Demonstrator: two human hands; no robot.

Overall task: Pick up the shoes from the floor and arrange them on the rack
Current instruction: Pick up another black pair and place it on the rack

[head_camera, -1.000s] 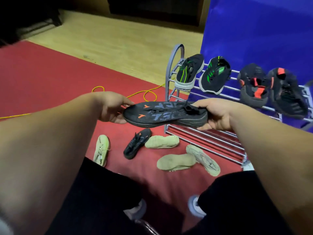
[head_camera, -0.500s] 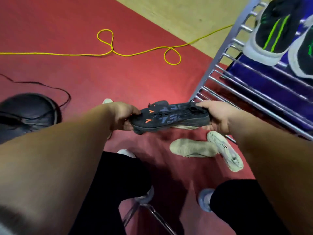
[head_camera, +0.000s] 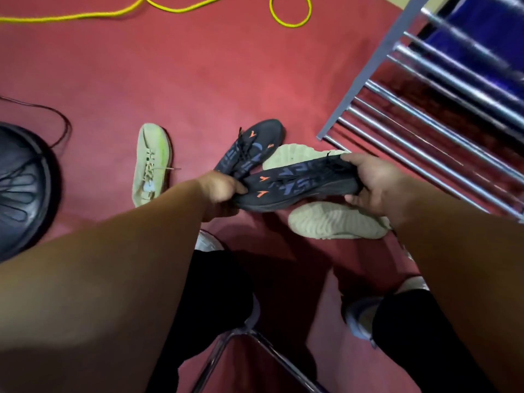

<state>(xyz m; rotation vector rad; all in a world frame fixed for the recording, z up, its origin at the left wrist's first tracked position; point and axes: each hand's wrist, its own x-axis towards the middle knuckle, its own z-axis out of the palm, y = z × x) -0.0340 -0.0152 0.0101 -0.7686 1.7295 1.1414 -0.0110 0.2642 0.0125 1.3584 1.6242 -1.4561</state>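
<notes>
Both hands grip one dark shoe (head_camera: 297,187) above the red carpet (head_camera: 198,80): left hand (head_camera: 219,194) at its toe, right hand (head_camera: 377,185) at its heel. Its matching shoe (head_camera: 249,148) lies below, near the rack (head_camera: 425,131)

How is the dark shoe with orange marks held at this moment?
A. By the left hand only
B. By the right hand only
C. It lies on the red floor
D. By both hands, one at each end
D: the left hand grips one end of the dark shoe with orange marks and the right hand grips the other, above the red floor.
</notes>
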